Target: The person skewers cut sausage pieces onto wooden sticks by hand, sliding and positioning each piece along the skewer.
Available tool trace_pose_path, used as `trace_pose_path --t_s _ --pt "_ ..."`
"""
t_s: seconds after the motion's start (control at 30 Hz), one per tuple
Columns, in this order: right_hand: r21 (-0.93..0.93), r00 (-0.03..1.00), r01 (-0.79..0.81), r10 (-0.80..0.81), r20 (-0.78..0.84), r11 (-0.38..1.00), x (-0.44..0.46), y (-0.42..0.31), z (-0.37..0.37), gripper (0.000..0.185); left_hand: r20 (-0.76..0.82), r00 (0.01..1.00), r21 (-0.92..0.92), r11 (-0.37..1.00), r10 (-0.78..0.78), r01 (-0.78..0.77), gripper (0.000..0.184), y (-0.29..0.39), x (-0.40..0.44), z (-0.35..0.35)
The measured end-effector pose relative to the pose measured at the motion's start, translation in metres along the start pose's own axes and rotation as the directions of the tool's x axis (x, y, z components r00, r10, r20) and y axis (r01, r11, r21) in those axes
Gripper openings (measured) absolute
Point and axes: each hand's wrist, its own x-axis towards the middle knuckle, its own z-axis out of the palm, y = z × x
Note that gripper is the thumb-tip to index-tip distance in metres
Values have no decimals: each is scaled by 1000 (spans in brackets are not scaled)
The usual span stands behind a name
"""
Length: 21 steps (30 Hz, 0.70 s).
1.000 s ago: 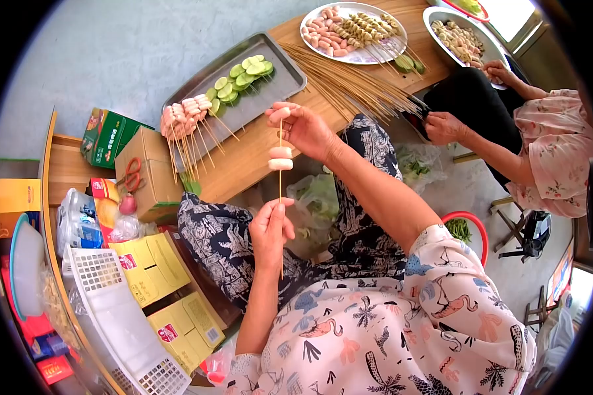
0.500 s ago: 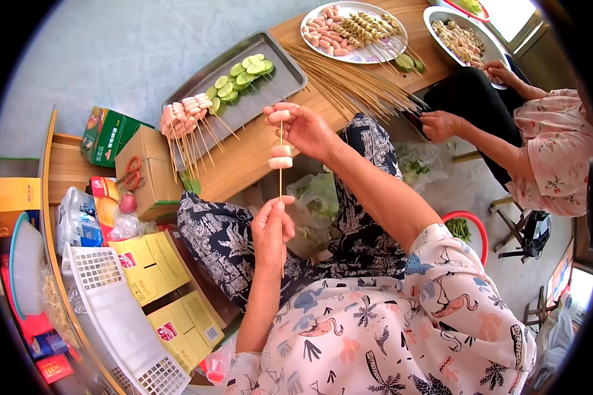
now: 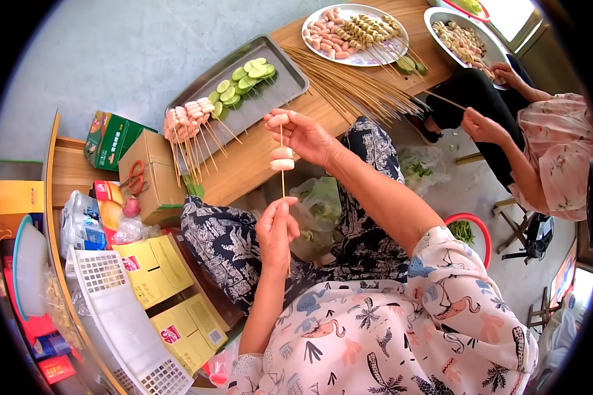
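Observation:
My left hand (image 3: 275, 227) is closed round the lower part of a bamboo skewer (image 3: 282, 181), held upright over my lap. Two pale pink sausage pieces (image 3: 282, 158) sit on the stick between my hands. At its upper tip, my right hand (image 3: 310, 139) pinches another sausage piece (image 3: 279, 120) with thumb and fingers. Just beyond lies a metal tray (image 3: 284, 66) on the wooden table (image 3: 244, 172). Sausage skewers (image 3: 190, 117) lie at its near left end, beside skewered cucumber slices (image 3: 237, 85).
Loose bamboo skewers (image 3: 356, 85) spread across the table beside a plate (image 3: 382, 58) of sausages and skewered pieces. At right, a co-worker (image 3: 540, 145) holds a stick near a metal bowl (image 3: 435, 26). Boxes (image 3: 153, 270) and a white plastic basket (image 3: 109, 309) stand at left.
My hands hold nearly the same pose on the skewer and sausage piece. The co-worker's nearer hand has moved to the right and now shows a stick; the view has shifted slightly.

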Motion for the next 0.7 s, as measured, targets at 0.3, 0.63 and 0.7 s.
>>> trace_pose_path --t_s 0.3,0.63,0.7 --pt "-7 1000 -9 9 5 1000 -2 -1 4 40 -8 1000 -2 1000 -11 11 25 -1 3 0" --pt "63 998 -54 55 -23 997 -5 -3 10 40 13 1000 15 1000 14 -14 25 -2 10 -2" --pt "108 997 -63 67 -32 992 -4 -5 9 40 24 1000 40 999 16 -17 25 -3 11 -3"
